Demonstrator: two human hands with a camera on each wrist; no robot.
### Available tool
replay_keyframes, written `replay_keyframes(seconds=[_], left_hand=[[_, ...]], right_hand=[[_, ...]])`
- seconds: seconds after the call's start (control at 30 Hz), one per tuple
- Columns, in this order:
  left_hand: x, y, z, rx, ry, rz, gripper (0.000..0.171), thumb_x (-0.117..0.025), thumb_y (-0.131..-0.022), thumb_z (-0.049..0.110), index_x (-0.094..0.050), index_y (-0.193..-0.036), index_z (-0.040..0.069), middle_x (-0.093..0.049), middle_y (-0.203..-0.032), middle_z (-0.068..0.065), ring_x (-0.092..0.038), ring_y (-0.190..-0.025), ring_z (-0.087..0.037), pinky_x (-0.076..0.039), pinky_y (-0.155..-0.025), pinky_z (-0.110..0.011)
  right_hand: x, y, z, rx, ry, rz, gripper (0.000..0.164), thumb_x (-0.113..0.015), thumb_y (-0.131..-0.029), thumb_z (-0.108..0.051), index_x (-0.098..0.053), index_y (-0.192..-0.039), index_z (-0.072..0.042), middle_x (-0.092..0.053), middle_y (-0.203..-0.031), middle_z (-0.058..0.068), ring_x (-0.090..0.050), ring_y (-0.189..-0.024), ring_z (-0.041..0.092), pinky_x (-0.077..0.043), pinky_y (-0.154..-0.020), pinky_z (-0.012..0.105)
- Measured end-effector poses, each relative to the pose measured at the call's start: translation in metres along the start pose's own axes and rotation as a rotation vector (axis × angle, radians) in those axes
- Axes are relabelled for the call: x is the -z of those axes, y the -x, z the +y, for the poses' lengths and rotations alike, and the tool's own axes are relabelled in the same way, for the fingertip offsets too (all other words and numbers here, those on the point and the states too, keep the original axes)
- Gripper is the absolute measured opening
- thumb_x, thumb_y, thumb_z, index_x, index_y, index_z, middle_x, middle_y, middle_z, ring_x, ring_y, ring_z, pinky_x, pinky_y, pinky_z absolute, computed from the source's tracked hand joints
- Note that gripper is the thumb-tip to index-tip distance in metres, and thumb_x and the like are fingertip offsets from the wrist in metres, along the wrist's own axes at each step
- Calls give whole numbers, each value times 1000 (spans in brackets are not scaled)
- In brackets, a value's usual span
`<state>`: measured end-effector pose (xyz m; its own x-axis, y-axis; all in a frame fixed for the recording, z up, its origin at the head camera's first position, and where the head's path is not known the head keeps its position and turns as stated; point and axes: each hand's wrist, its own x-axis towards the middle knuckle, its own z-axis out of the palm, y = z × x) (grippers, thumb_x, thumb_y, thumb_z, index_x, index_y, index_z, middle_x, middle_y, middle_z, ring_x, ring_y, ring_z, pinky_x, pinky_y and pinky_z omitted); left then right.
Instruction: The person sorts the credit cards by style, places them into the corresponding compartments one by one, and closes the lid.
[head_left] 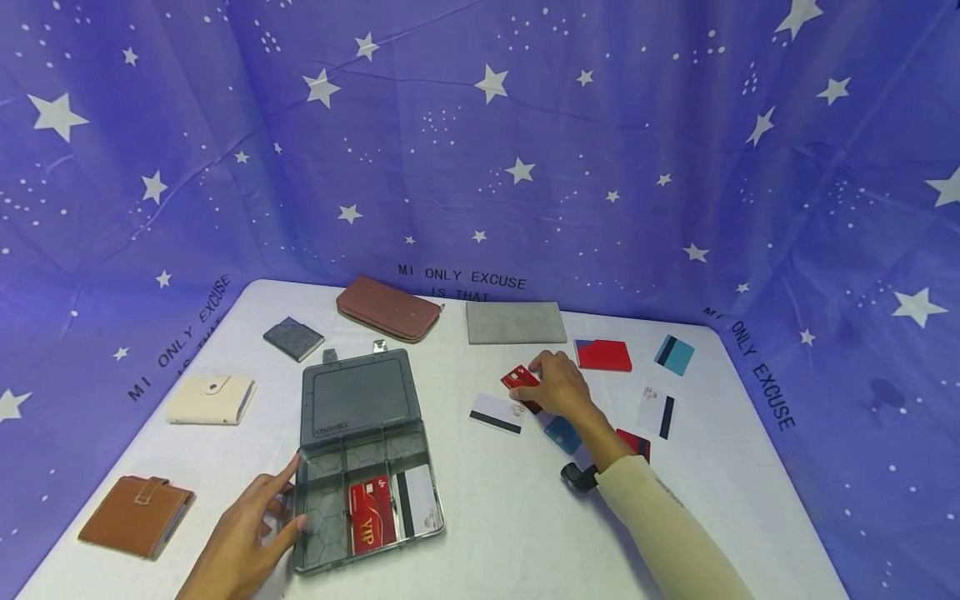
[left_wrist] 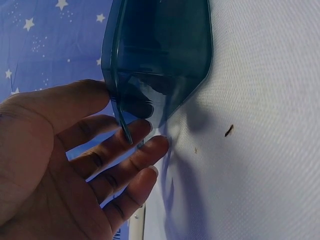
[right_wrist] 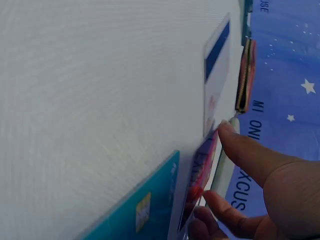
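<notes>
My right hand [head_left: 561, 385] pinches a red card [head_left: 521, 379] by its edges, thumb at one side and fingers at the other. In the right wrist view that card [right_wrist: 201, 167] stands tilted between a white card [right_wrist: 216, 75] and a blue card [right_wrist: 145, 205] with a chip. At the left, my left hand [head_left: 251, 525] holds the side of a grey see-through plastic box [head_left: 300, 508], its thumb at the rim. The box's lid [head_left: 360, 396] is raised back. Inside, a red VIP card [head_left: 371, 512] and a white striped card [head_left: 417, 500] lie in separate compartments.
Beyond the box lie a brown zip wallet [head_left: 386, 308] and a grey wallet [head_left: 516, 322]. Brown [head_left: 135, 517], cream [head_left: 210, 400] and dark grey [head_left: 292, 337] card holders line the left. Rightward are red cards [head_left: 603, 355], a teal card [head_left: 675, 355] and a white card [head_left: 654, 411].
</notes>
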<state>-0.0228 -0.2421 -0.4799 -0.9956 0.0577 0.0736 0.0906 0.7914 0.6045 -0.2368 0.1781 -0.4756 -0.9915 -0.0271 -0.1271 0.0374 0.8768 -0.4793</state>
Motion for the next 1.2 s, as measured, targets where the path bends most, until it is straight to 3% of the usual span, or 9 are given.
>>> replay_keyframes(seconds=[0.27, 0.47, 0.6, 0.77, 1.0, 1.2], left_hand=[[-2, 1, -1, -6, 7, 5, 74, -80, -84, 17, -46, -149, 9, -60, -107, -1, -53, -79, 2, -48, -61, -21], [-1, 1, 0, 9, 1, -2, 75, -80, -84, 18, -46, -149, 11, -60, -107, -1, -53, -79, 2, -48, -61, -21], [0, 1, 0, 19, -3, -10, 75, -80, -84, 19, -45, -150, 11, -60, -107, 0, -53, -80, 2, -48, -61, -21], [0, 0, 0, 19, -6, -7, 75, -81, -84, 18, -45, -150, 12, -60, -108, -1, -54, -80, 1, -49, -62, -22], [0, -1, 1, 38, -25, -12, 76, -81, -83, 17, -45, -150, 12, -60, -106, 1, -53, -80, 1, -47, -61, -21], [0, -1, 1, 7, -27, 10, 76, -82, -82, 16, -46, -149, 11, -59, -105, 1, -53, -80, 1, -47, -61, -21]], right_hand=[[-3, -2, -4, 11, 16, 56, 47, -86, -77, -33, -59, -107, -9, -61, -103, 11, -57, -94, 27, -49, -78, 42], [-3, 3, -12, 145, -88, 147, 28, -78, -87, -22, -57, -106, -16, -62, -89, 3, -57, -80, 22, -45, -66, 33], [-3, 11, -25, 262, -196, 167, 31, -70, -93, -16, -57, -120, -21, -62, -87, -1, -57, -72, 17, -46, -61, 30], [-4, 32, -51, 402, -314, 109, 42, -68, -95, -13, -54, -132, -27, -61, -83, -2, -55, -68, 17, -49, -57, 28], [-15, 69, -95, 498, -493, -54, 37, -76, -89, -17, -59, -121, -24, -70, -74, -9, -61, -60, 13, -47, -54, 25], [-40, 98, -122, 568, -499, -221, 35, -77, -88, -22, -59, -118, -25, -71, -76, -14, -62, -61, 7, -50, -56, 23]])
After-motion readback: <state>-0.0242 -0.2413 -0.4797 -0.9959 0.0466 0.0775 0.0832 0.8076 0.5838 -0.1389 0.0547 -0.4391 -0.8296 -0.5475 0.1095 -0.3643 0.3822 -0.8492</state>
